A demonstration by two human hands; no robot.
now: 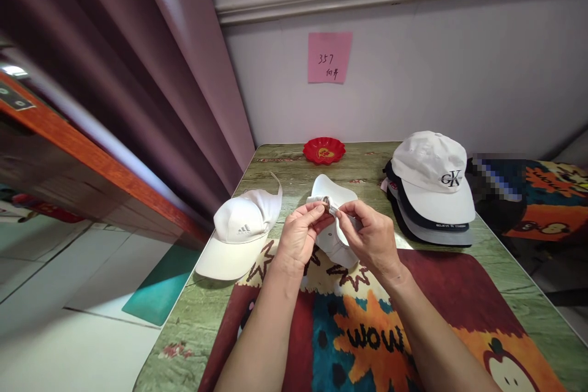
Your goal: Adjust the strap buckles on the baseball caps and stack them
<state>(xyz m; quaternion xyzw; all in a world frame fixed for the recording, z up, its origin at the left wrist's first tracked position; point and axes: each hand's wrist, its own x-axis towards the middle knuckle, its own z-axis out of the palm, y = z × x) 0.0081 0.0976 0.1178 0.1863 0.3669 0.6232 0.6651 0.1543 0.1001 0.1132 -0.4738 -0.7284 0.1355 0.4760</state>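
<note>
A white baseball cap (339,251) rests on the table in front of me, its brim pointing toward the wall. My left hand (301,229) pinches the cap's back strap near a small metal buckle (326,201). From the other side my right hand (370,236) grips the same strap close to the buckle. The fingers partly cover the strap, so how it runs through the buckle is hidden. Left of my hands lies a white adidas cap (239,229), its loose strap sticking up at the back.
Stacked caps (432,177) stand at the right, a white one on top of darker ones. A red scalloped dish (324,151) sits at the table's far edge by the wall. A colourful mat (362,331) covers the near part of the green wood-grain table (184,324).
</note>
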